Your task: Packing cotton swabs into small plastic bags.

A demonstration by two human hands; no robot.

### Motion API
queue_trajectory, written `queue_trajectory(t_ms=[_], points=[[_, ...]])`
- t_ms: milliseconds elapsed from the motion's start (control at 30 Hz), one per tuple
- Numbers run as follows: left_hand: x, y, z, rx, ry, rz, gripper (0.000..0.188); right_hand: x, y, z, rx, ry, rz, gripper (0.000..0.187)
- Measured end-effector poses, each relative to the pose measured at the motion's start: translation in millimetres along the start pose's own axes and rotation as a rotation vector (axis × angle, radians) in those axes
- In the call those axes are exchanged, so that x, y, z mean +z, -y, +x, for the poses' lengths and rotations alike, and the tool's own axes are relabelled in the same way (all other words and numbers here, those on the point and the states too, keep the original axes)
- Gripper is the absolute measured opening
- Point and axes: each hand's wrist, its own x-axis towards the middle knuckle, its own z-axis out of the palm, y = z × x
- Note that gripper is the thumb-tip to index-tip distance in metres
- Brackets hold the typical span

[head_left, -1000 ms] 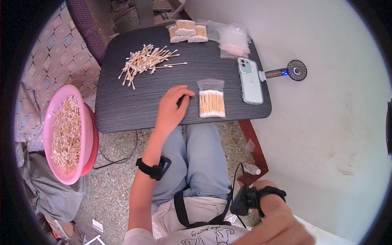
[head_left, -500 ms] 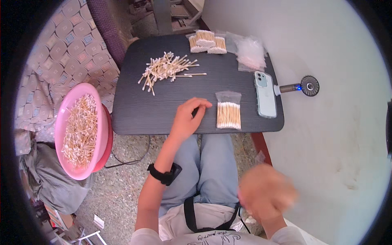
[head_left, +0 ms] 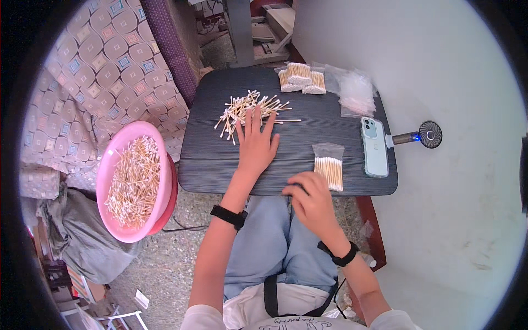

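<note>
On the dark table lies a loose heap of cotton swabs [head_left: 234,113] with wooden sticks and white tips. My left hand [head_left: 256,146] rests at the heap's near side, palm down, its spread fingers touching the swabs. Close to the near edge, a clear bag of cotton swabs [head_left: 328,171] lies flat, its swabs lined up side by side. My right hand [head_left: 314,202] is just left of and below that bag, overlapping its lower corner in view. Its fingers are loosely bent, thumb apart, with nothing seen between them.
Several filled swab bags [head_left: 300,74] are stacked at the table's far edge, beside clear empty bags [head_left: 356,93]. A phone [head_left: 375,154] and a small fan [head_left: 429,135] occupy the right side by the wall. A pink basin [head_left: 103,187] of loose swabs stands left of the table [head_left: 206,165].
My left hand has moved forward from beside the bag onto the swab heap, its fingers spreading. My right hand has risen from beside my lap to the table's near edge. The view has shifted.
</note>
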Motion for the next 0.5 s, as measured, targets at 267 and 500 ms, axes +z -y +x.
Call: queue_trajectory(t_ms=[267, 500], points=[[-0.4, -7.1, -1.5, -0.014, 0.014, 0.034, 0.047, -15.4, -29.9, -11.4, 0.296, -0.116, -0.392, 0.033], [2.0, 2.7, -6.2, -0.020, -0.028, 0.010, 0.046, -95.0, 94.1, 5.7, 0.257, -0.105, 1.131, 0.020]])
